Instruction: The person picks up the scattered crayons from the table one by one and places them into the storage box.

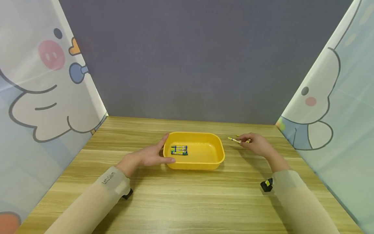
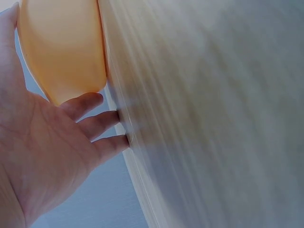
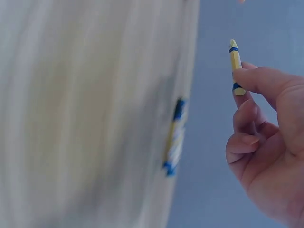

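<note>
In the head view, my left hand [image 1: 152,154] grips the left end of a yellow plastic tray [image 1: 194,165], thumb over the near rim and forefinger along the far corner. Its other fingers spread below the tray's outer wall [image 2: 61,47] in the left wrist view. Several crayons [image 1: 179,150] with yellow and blue wrappers lie side by side in the tray's left part. To the tray's right, my right hand [image 1: 255,143] pinches a pale yellow crayon [image 3: 235,61] between thumb and forefinger, its tip pointing away from the palm. The remaining right fingers are curled.
Another blue-banded crayon [image 3: 175,137] lies on the wooden table [image 1: 187,198] near my right hand. A grey panel [image 1: 193,58] stands behind the table. Cartoon-printed curtains [image 1: 52,91] flank it on both sides.
</note>
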{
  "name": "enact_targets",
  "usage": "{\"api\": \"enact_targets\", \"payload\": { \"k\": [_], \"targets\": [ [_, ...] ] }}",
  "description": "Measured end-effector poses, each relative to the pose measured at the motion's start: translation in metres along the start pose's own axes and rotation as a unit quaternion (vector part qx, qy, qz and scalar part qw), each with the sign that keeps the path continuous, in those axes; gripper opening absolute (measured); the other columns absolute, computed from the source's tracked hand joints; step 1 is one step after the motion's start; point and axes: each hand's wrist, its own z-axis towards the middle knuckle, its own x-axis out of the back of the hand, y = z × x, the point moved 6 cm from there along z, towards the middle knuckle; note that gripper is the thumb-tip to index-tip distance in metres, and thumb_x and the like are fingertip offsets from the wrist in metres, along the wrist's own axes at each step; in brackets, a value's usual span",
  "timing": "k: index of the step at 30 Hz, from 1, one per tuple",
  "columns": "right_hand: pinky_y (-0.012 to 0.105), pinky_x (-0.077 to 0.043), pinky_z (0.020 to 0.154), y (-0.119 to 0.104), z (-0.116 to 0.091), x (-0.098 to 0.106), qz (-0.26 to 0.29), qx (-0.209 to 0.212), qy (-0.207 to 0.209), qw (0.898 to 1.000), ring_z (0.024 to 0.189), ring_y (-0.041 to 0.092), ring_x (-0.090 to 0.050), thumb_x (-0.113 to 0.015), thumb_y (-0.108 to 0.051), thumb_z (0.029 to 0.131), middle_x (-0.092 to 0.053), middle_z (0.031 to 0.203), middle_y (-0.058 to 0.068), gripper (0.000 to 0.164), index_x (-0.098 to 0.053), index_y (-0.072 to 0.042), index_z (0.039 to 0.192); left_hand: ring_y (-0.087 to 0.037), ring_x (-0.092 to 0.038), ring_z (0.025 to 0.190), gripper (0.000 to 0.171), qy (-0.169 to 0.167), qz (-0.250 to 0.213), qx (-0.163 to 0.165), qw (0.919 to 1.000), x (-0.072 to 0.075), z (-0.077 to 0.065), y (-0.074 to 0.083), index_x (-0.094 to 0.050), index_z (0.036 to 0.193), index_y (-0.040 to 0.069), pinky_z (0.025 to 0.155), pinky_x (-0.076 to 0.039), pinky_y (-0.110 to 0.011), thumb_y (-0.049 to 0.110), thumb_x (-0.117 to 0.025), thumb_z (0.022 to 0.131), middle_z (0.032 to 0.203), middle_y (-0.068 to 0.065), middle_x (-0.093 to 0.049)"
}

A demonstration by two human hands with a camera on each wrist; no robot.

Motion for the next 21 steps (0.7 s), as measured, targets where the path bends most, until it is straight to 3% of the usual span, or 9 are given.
{"api": "enact_targets", "payload": {
  "k": [4, 12, 21],
  "targets": [
    [0.036, -0.050, 0.074, -0.026, 0.006, 0.000, 0.008, 0.014, 0.011, 1.000, 0.090, 0.023, -0.059, -0.070, -0.020, 0.109, -0.075, 0.124, 0.015, 0.027, -0.080, -0.015, 0.134, -0.043, -0.049, 0.155, 0.133, 0.001, 0.001, -0.003, 1.0000, 0.001, -0.001, 0.000, 0.013, 0.177, 0.028, 0.127, -0.038, -0.063, 0.083, -0.070, 0.090, 0.176, -0.025, -0.036],
    [0.030, -0.046, 0.057, -0.068, 0.014, -0.010, 0.058, 0.032, 0.009, 0.998, 0.069, 0.019, -0.053, -0.071, -0.023, 0.108, -0.075, 0.122, 0.014, 0.026, -0.080, -0.021, 0.133, -0.043, -0.050, 0.154, 0.133, -0.001, -0.003, -0.004, 1.0000, 0.000, 0.000, 0.002, 0.013, 0.177, 0.029, 0.127, -0.038, -0.063, 0.083, -0.071, 0.089, 0.175, -0.026, -0.038],
    [0.027, -0.041, 0.058, -0.108, 0.028, -0.048, 0.099, 0.061, -0.028, 0.993, 0.067, 0.016, -0.048, -0.073, -0.022, 0.106, -0.074, 0.116, 0.007, 0.023, -0.082, -0.022, 0.128, -0.045, -0.051, 0.152, 0.132, -0.003, 0.002, 0.000, 1.0000, 0.000, 0.000, 0.000, 0.013, 0.177, 0.027, 0.126, -0.040, -0.064, 0.083, -0.069, 0.090, 0.175, -0.025, -0.036]
  ]
}}
